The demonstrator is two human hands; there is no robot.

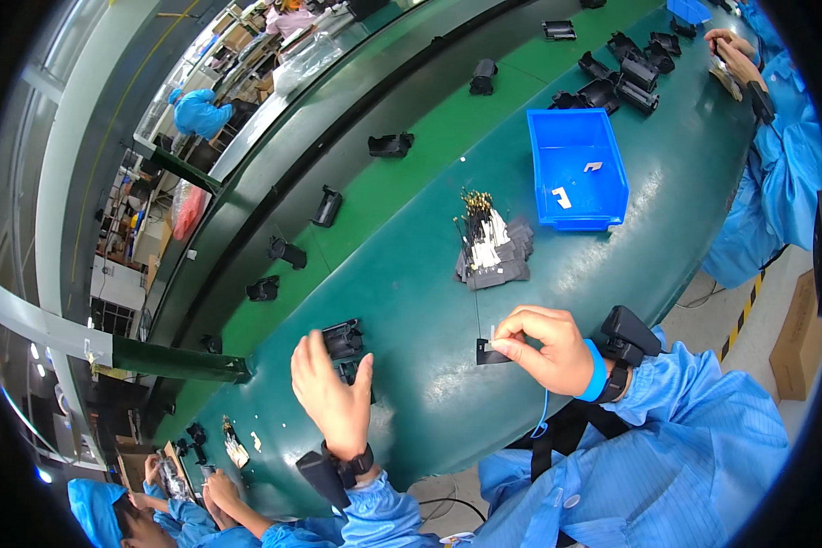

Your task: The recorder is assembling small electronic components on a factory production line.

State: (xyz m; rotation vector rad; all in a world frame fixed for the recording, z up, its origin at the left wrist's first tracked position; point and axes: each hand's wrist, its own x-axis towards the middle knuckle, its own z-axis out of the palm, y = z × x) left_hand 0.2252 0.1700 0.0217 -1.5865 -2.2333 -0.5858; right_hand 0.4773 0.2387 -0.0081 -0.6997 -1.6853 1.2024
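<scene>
My right hand (550,354) is closed in a pinch on a small flat black piece with a thin wire (491,353), held just above the green table. A pale strip shows at my fingertips. My left hand (331,398) is open, thumb apart from the fingers, with nothing seen in it. Right behind its fingers sits a black plastic housing (342,337), partly hidden; I cannot tell whether they touch. Farther off, between my hands and the blue bin, lies a pile of similar black pieces with white strips and gold-tipped wires (490,245).
A blue bin (575,216) with two small white pieces stands beyond the pile. Black housings (391,144) ride spaced along the green conveyor; more are heaped (626,73) at the far right. Co-workers in blue sit at the right (735,59) and lower left (221,493). A post (183,359) reaches in from the left.
</scene>
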